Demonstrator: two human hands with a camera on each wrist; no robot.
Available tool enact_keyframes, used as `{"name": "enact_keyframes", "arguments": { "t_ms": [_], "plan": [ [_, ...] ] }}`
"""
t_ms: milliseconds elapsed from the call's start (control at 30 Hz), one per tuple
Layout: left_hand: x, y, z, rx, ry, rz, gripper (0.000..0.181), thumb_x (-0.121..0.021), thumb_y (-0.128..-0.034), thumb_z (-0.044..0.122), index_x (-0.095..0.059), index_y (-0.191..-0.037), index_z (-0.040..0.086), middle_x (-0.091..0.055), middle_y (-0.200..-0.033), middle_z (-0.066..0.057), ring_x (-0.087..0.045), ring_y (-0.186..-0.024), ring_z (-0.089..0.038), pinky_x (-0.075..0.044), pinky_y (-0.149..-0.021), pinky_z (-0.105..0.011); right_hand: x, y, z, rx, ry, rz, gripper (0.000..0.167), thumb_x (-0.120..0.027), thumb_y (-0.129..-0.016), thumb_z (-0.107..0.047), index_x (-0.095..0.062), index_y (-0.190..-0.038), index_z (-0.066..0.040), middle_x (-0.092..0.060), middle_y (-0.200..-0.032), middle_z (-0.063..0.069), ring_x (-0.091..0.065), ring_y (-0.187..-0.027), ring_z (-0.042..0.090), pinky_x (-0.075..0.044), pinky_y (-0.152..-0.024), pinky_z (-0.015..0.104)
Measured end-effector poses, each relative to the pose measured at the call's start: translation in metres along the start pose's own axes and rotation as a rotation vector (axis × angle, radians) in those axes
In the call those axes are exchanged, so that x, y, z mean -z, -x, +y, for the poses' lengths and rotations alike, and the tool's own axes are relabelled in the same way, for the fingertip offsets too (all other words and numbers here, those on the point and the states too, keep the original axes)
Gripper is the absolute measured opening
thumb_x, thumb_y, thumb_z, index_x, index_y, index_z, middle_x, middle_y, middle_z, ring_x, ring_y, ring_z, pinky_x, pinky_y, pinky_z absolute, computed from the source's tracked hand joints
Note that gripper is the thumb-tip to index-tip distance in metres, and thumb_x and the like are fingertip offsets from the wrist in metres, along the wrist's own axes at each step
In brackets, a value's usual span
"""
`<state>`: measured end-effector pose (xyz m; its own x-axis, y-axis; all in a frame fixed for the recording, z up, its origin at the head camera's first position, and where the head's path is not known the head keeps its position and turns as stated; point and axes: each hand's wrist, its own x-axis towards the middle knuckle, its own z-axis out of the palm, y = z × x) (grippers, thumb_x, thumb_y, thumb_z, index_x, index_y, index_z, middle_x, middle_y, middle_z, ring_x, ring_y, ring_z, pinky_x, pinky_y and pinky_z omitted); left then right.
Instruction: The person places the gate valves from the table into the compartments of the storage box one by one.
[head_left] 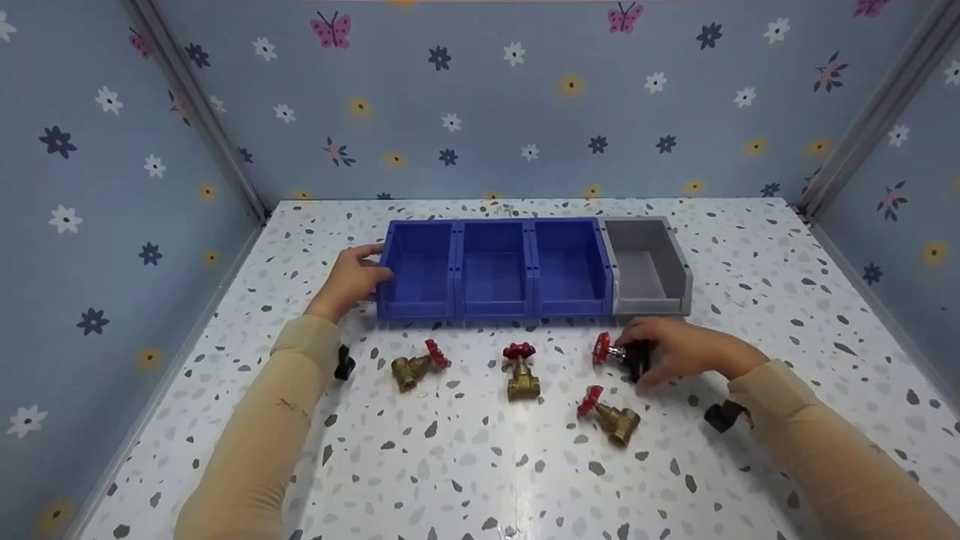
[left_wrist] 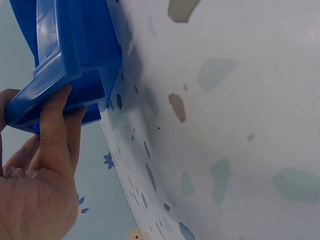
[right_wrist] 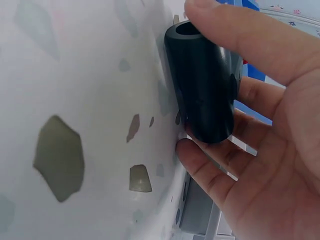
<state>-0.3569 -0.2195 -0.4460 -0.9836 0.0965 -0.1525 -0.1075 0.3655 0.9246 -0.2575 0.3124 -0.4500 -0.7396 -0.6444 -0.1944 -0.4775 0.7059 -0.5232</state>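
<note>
My left hand (head_left: 352, 279) grips the left wall of the leftmost blue bin (head_left: 420, 277). In the left wrist view, its fingers lie under the blue rim (left_wrist: 45, 87). My right hand (head_left: 686, 349) holds a black-bodied valve with a red handwheel (head_left: 601, 349), which points left, just in front of the grey bin (head_left: 651, 307). The right wrist view shows the black valve body (right_wrist: 200, 85) between thumb and fingers, close to the tabletop. Three brass valves with red handwheels lie nearby: one at left (head_left: 412, 369), one at centre (head_left: 523, 382), one at right (head_left: 616, 424).
Two more blue bins, the second (head_left: 493, 277) and third (head_left: 570, 277), join the leftmost bin and the grey one in a row. The speckled white tabletop (head_left: 465, 480) is bounded by flower-patterned panels (head_left: 487, 97) at the back and sides.
</note>
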Motion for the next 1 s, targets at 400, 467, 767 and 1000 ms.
{"name": "enact_keyframes", "arguments": {
  "t_ms": [400, 467, 767, 1000],
  "plan": [
    [-0.002, 0.001, 0.003, -0.006, -0.012, 0.012, 0.067, -0.063, -0.0997, 0.007, -0.045, -0.165, 0.003, -0.063, -0.146, -0.033, -0.07, -0.128, -0.047, -0.065, -0.097, -0.05, -0.002, -0.001, 0.0, 0.033, 0.024, 0.026, 0.066, -0.099, -0.075, -0.027, -0.074, -0.132, -0.006, -0.073, -0.12, 0.005, -0.064, -0.108, 0.021, -0.056, -0.095, 0.041],
    [-0.003, 0.001, 0.002, -0.006, -0.007, 0.01, 0.068, -0.062, -0.0998, 0.006, -0.045, -0.165, 0.003, -0.063, -0.146, -0.034, -0.069, -0.128, -0.048, -0.065, -0.099, -0.052, -0.003, -0.001, 0.0, 0.036, 0.028, 0.027, 0.065, -0.099, -0.075, -0.027, -0.074, -0.131, -0.005, -0.073, -0.119, 0.005, -0.064, -0.107, 0.02, -0.056, -0.093, 0.04],
    [-0.002, 0.0, -0.001, 0.001, 0.016, 0.0, 0.067, -0.062, -0.0999, 0.006, -0.044, -0.165, 0.003, -0.065, -0.145, -0.033, -0.07, -0.127, -0.047, -0.067, -0.093, -0.046, 0.0, 0.003, -0.004, 0.056, -0.023, 0.059, 0.057, -0.097, -0.078, -0.025, -0.075, -0.128, -0.008, -0.073, -0.113, 0.003, -0.063, -0.101, 0.016, -0.058, -0.087, 0.036],
    [-0.001, 0.0, 0.0, 0.01, 0.013, -0.005, 0.068, -0.06, -0.1012, 0.007, -0.042, -0.166, 0.004, -0.064, -0.146, -0.032, -0.07, -0.129, -0.046, -0.067, -0.093, -0.046, 0.012, 0.006, -0.009, 0.065, -0.037, 0.094, 0.056, -0.095, -0.082, -0.021, -0.075, -0.132, -0.006, -0.074, -0.112, 0.002, -0.065, -0.098, 0.015, -0.059, -0.091, 0.04]
  ]
}}
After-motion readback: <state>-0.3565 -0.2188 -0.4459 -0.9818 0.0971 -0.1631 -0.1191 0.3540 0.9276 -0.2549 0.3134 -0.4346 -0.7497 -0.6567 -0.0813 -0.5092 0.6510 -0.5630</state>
